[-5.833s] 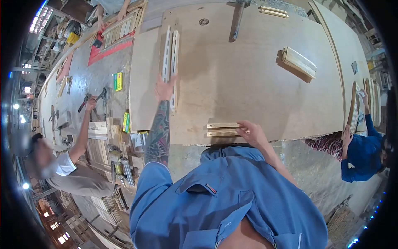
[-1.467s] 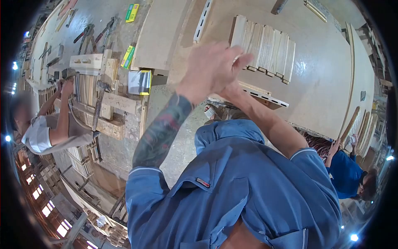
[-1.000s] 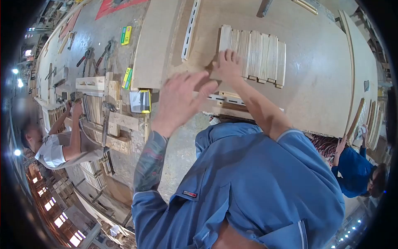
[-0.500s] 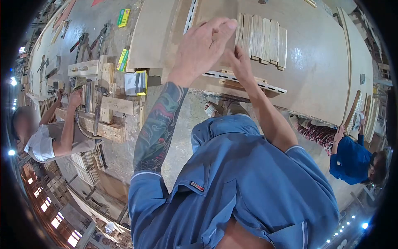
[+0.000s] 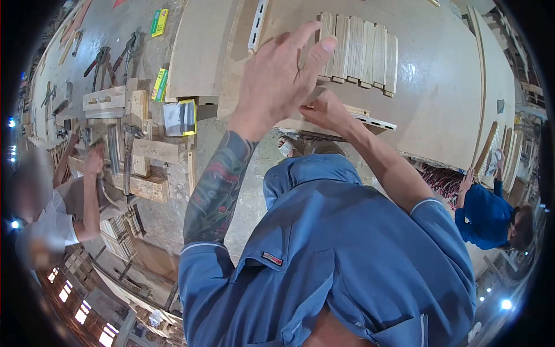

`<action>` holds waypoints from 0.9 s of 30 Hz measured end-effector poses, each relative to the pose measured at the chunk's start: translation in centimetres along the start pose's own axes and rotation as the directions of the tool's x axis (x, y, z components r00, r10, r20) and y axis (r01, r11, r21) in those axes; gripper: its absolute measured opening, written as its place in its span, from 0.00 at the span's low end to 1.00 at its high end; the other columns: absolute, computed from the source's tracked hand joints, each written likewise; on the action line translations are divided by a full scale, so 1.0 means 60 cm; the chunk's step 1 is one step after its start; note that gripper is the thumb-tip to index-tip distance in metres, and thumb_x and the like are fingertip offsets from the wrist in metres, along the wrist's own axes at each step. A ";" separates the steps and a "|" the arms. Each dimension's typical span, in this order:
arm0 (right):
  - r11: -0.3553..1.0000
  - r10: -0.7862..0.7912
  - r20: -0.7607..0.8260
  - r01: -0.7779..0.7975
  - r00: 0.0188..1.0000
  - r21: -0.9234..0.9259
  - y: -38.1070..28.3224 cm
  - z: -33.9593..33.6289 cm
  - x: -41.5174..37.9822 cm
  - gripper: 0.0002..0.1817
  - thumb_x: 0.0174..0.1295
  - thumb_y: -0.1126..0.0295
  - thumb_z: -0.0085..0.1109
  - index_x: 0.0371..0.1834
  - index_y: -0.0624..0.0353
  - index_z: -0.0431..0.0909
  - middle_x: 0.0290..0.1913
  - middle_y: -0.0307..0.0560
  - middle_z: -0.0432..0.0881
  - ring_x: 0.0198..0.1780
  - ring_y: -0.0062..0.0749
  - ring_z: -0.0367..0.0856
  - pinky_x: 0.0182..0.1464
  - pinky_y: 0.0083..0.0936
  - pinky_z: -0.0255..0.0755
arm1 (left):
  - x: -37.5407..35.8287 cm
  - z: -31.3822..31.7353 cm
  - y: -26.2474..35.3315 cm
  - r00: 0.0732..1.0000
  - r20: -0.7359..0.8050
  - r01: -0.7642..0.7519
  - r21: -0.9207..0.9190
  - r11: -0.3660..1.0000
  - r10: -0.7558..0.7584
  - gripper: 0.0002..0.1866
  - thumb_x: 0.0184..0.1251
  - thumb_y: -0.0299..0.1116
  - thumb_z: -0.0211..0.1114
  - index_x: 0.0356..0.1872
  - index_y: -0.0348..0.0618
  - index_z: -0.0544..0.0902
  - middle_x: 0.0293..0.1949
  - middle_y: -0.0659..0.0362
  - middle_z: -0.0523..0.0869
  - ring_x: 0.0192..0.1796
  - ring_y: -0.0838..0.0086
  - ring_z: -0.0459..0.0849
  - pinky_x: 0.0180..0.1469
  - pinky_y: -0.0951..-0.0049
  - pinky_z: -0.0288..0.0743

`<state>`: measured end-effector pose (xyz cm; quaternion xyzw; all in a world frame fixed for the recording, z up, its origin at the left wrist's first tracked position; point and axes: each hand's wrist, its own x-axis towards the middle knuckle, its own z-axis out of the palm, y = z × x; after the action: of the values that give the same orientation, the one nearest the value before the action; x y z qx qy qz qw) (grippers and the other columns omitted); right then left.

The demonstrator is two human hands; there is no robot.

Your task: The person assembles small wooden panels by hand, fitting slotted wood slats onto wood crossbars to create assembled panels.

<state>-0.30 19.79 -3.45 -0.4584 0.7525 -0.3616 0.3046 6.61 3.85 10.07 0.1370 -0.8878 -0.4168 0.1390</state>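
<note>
Two slotted strips (image 5: 258,26), one slat row (image 5: 357,52); left grip (image 5: 274,81) spread, bare; right grip (image 5: 329,111) curled, hold unclear.

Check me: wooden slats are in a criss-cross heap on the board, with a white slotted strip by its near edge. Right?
Not quite: the wooden slats lie side by side in a row, not in a criss-cross heap; the head view shows it. The rest holds: they are on the board, with a white slotted strip by its near edge.

One wide, round-edged view, worn on the head, looks forward and steeply down over the near blue shirt (image 5: 347,237) toward the desk (image 5: 442,110).
</note>
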 end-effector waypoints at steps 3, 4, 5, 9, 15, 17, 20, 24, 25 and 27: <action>0.989 0.137 0.013 -0.138 0.990 0.048 -0.019 -0.004 -0.008 0.13 0.60 0.67 0.64 0.46 0.60 0.84 0.34 0.62 0.84 0.38 0.62 0.82 0.39 0.46 0.78 | 0.001 -0.002 0.003 1.000 0.015 -0.027 -0.057 0.998 0.028 0.31 0.78 0.60 0.49 0.65 0.45 0.79 0.50 0.46 0.86 0.45 0.55 0.85 0.49 0.62 0.76; 0.998 0.018 -0.136 -0.009 0.991 0.067 -0.002 0.014 -0.008 0.12 0.60 0.66 0.64 0.45 0.59 0.84 0.31 0.62 0.84 0.35 0.62 0.82 0.37 0.47 0.77 | 0.002 -0.006 0.007 0.999 0.021 -0.035 -0.065 0.997 0.037 0.31 0.78 0.60 0.49 0.65 0.45 0.79 0.50 0.46 0.86 0.45 0.55 0.85 0.49 0.62 0.76; 0.998 0.026 -0.148 -0.017 0.989 0.062 0.019 0.020 -0.009 0.12 0.60 0.66 0.64 0.45 0.59 0.84 0.31 0.62 0.84 0.35 0.62 0.82 0.37 0.47 0.77 | 0.004 -0.012 0.011 0.997 0.073 0.008 -0.099 0.995 -0.001 0.33 0.78 0.61 0.48 0.65 0.44 0.79 0.50 0.46 0.86 0.45 0.56 0.84 0.49 0.63 0.76; 0.969 0.012 -0.280 0.057 0.960 0.239 0.010 0.030 0.007 0.10 0.60 0.66 0.65 0.41 0.59 0.85 0.31 0.60 0.85 0.35 0.60 0.83 0.38 0.47 0.77 | 0.005 -0.008 0.010 0.997 0.073 0.007 -0.153 0.988 0.004 0.38 0.77 0.66 0.44 0.65 0.42 0.78 0.48 0.47 0.85 0.47 0.59 0.83 0.50 0.66 0.75; 0.982 0.014 -0.175 0.019 0.984 0.186 0.009 0.050 -0.014 0.12 0.55 0.72 0.64 0.43 0.55 0.82 0.35 0.52 0.86 0.39 0.53 0.85 0.40 0.45 0.77 | 0.006 -0.015 0.017 0.992 0.121 0.054 -0.118 0.992 -0.039 0.39 0.76 0.68 0.42 0.66 0.43 0.78 0.49 0.47 0.85 0.48 0.59 0.83 0.51 0.65 0.74; 0.990 -0.073 -0.192 0.048 0.979 -0.129 0.006 0.068 -0.008 0.15 0.53 0.74 0.62 0.45 0.50 0.79 0.32 0.50 0.84 0.38 0.50 0.85 0.38 0.45 0.78 | 0.006 -0.012 0.014 0.992 0.126 0.032 -0.116 0.993 -0.018 0.38 0.77 0.67 0.43 0.66 0.43 0.78 0.49 0.46 0.85 0.49 0.57 0.83 0.52 0.64 0.74; 0.986 -0.062 -0.192 0.030 0.979 -0.166 0.027 0.080 -0.005 0.14 0.53 0.75 0.61 0.44 0.49 0.79 0.30 0.49 0.83 0.36 0.49 0.84 0.37 0.46 0.77 | 0.008 -0.005 0.012 0.990 0.131 -0.042 -0.031 0.999 0.046 0.35 0.77 0.63 0.46 0.65 0.44 0.79 0.49 0.47 0.85 0.50 0.55 0.84 0.52 0.63 0.75; 0.972 0.049 -0.117 -0.074 0.992 -0.224 0.047 0.096 -0.007 0.16 0.56 0.73 0.60 0.49 0.48 0.82 0.34 0.52 0.86 0.39 0.52 0.85 0.38 0.46 0.78 | 0.000 0.014 0.037 0.972 0.217 -0.180 0.445 0.877 0.090 0.27 0.77 0.56 0.52 0.57 0.45 0.84 0.45 0.51 0.87 0.47 0.54 0.85 0.48 0.57 0.76; 0.969 0.034 -0.140 -0.067 0.990 -0.238 0.052 0.089 -0.006 0.16 0.56 0.73 0.60 0.49 0.48 0.82 0.34 0.52 0.86 0.39 0.52 0.85 0.38 0.46 0.78 | -0.002 0.019 0.036 0.971 0.207 -0.201 0.449 0.871 0.117 0.27 0.77 0.56 0.52 0.57 0.45 0.84 0.45 0.51 0.87 0.47 0.54 0.85 0.48 0.57 0.76; 0.976 -0.054 -0.115 0.028 0.992 -0.216 0.058 0.084 -0.007 0.18 0.58 0.70 0.60 0.54 0.47 0.83 0.34 0.54 0.86 0.40 0.53 0.86 0.41 0.47 0.79 | -0.010 0.023 0.026 0.979 0.192 -0.161 0.493 0.855 0.074 0.25 0.77 0.55 0.52 0.49 0.46 0.87 0.39 0.53 0.87 0.42 0.54 0.86 0.43 0.54 0.77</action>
<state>2.21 19.93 -9.06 -0.4814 0.7945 -0.3114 0.2002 6.45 6.00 10.36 0.0786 -0.9810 -0.1703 0.0489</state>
